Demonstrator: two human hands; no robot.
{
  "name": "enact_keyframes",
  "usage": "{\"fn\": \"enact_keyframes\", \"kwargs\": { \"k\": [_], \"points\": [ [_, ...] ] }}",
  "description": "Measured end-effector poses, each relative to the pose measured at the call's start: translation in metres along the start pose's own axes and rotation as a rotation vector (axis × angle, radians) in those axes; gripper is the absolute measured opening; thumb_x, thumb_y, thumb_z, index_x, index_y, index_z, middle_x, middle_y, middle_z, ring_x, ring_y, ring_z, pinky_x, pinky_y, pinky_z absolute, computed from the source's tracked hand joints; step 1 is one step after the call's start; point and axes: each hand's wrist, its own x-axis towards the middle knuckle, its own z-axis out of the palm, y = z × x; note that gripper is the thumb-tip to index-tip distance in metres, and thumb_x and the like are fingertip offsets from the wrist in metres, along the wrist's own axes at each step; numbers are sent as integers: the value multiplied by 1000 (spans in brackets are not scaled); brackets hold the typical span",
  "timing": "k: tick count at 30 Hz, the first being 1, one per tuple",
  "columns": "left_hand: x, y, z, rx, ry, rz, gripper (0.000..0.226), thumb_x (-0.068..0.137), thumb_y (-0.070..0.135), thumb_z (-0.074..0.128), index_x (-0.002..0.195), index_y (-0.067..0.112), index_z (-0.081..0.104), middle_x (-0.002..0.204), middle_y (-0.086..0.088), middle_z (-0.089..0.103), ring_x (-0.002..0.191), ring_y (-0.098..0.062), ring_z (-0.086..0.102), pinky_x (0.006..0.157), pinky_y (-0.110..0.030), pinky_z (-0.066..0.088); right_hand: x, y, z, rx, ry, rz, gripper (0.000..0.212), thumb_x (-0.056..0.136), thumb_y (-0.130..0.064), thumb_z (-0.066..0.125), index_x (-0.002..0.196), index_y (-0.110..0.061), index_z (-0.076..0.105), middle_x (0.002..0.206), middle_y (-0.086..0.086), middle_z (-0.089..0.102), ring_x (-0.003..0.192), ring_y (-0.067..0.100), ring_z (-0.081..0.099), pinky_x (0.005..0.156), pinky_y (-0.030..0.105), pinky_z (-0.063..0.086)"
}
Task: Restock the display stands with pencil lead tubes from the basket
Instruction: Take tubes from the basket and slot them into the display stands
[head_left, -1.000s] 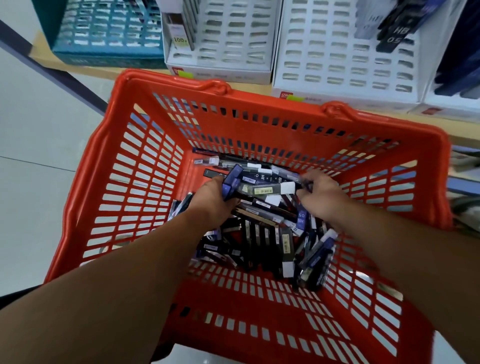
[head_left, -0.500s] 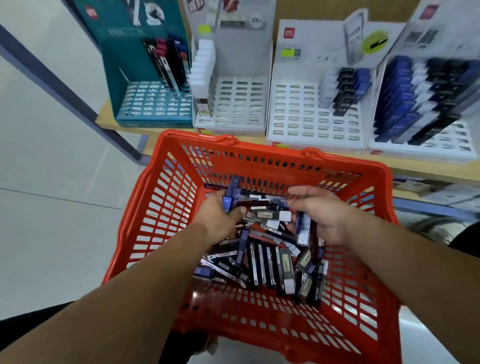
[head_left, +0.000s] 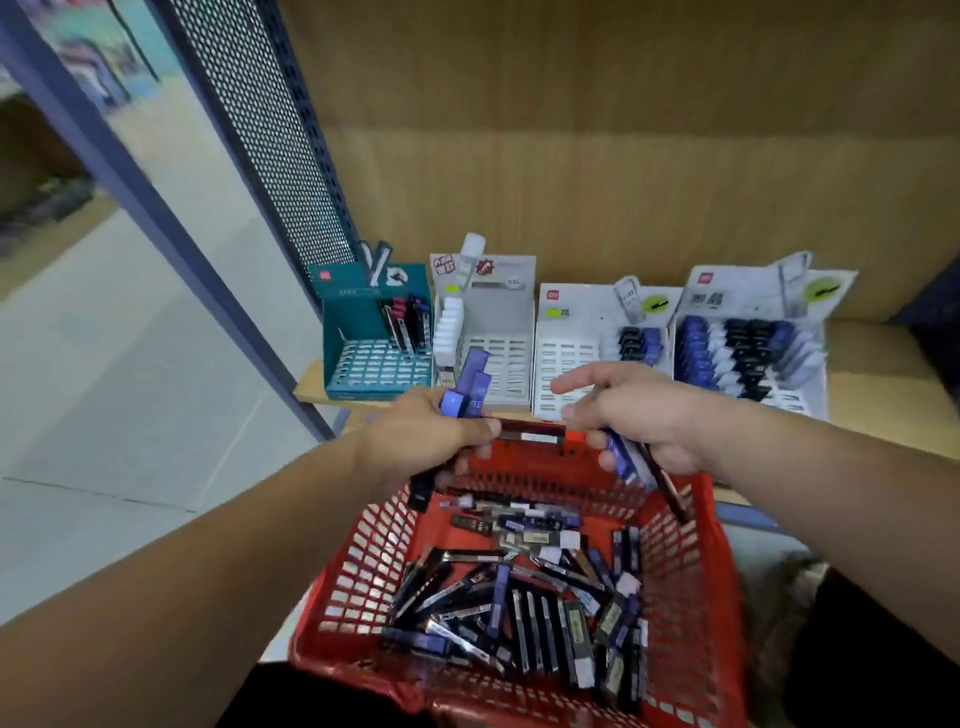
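A red plastic basket (head_left: 691, 587) sits below me with several black, blue and white pencil lead tubes (head_left: 524, 608) piled in it. My left hand (head_left: 426, 441) is raised above the basket's far rim and grips a bunch of blue tubes (head_left: 467, 387) that stick upward. My right hand (head_left: 639, 415) holds a blue tube and a dark one (head_left: 628, 457) pointing down, its forefinger stretched left. A dark tube (head_left: 530, 432) spans between both hands. Several display stands line the shelf: teal (head_left: 374, 332), white (head_left: 493, 332), white (head_left: 576, 348) and a nearly full one (head_left: 748, 343).
The stands rest on a wooden shelf (head_left: 883, 374) backed by a wood panel. A perforated metal upright (head_left: 270, 135) and a blue frame post (head_left: 156, 218) rise at the left. Pale tiled floor (head_left: 104, 415) lies left of the basket.
Both hands have lifted out of the basket with tubes in them, up to the level of its far rim. The camera has tilted upward, so more of the shelf shows.
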Motion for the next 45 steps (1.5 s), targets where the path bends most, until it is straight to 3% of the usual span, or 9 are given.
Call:
{"fn": "enact_keyframes", "kwargs": {
  "k": [5, 9, 17, 25, 30, 37, 39, 41, 45],
  "points": [
    [-23, 44, -10, -75, 11, 137, 10, 97, 16, 72, 95, 8, 67, 73, -8, 66, 50, -15, 47, 43, -27, 39, -36, -45, -8, -123, -130, -105, 31, 94, -38, 74, 113, -14, 69, 85, 8, 64, 47, 16, 43, 44, 28, 40],
    [-18, 59, -7, -168, 22, 164, 11, 97, 14, 72, 104, 6, 68, 77, -12, 67, 51, -15, 47, 46, -26, 36, -40, -45, -11, -182, -121, -180, 15, 97, -22, 72, 102, -9, 67, 79, 12, 68, 46, 18, 43, 45, 28, 40],
    [13, 61, -27, -208, 180, 120, 17, 98, 10, 67, 114, 3, 67, 78, -9, 66, 55, -14, 47, 50, -28, 35, -5, -43, -24, 99, -114, -117, 8, 99, -16, 68, 95, -11, 64, 72, 9, 51, 48, 19, 40, 42, 25, 37],
    [13, 70, -33, -312, 208, 173, 17, 98, 21, 71, 95, 7, 63, 70, -5, 57, 51, -13, 46, 46, -27, 38, 18, -63, 0, 93, -243, -96, 7, 97, -16, 70, 100, -10, 67, 78, 13, 60, 47, 18, 41, 43, 25, 35],
    [6, 61, -36, -457, 253, 191, 18, 96, 18, 73, 91, 8, 59, 71, -5, 55, 54, -14, 44, 45, -26, 37, 12, -64, 25, -97, -285, -110, 24, 96, -25, 73, 101, -3, 67, 85, 16, 70, 45, 18, 42, 44, 24, 37],
    [15, 50, -37, -631, 52, 214, 12, 100, 11, 65, 89, 10, 62, 75, -5, 53, 58, -13, 43, 48, -24, 33, 12, -68, 28, 108, -377, 11, 23, 104, -21, 57, 116, -5, 69, 76, 10, 53, 48, 18, 41, 43, 25, 35],
    [15, 45, -42, -596, -47, 247, 9, 100, 12, 64, 102, 3, 66, 76, -4, 51, 60, -12, 43, 49, -24, 34, 12, -70, 27, 144, -421, 27, 23, 103, -22, 57, 116, -7, 70, 76, 10, 53, 48, 17, 40, 44, 25, 34],
    [16, 40, -47, -557, -78, 271, 28, 97, 18, 66, 114, -4, 65, 74, -4, 48, 61, -13, 42, 51, -24, 35, 13, -71, 30, 136, -451, 18, 24, 102, -25, 60, 114, -10, 72, 78, 12, 57, 48, 17, 40, 43, 24, 34],
    [23, 34, -50, -382, 51, 307, 27, 98, 25, 70, 85, 6, 57, 67, -10, 39, 55, -20, 37, 51, -27, 37, 24, -68, 43, -16, -207, -123, 21, 98, -29, 70, 106, -9, 72, 78, 15, 63, 46, 19, 40, 42, 25, 36]
  ]
}}
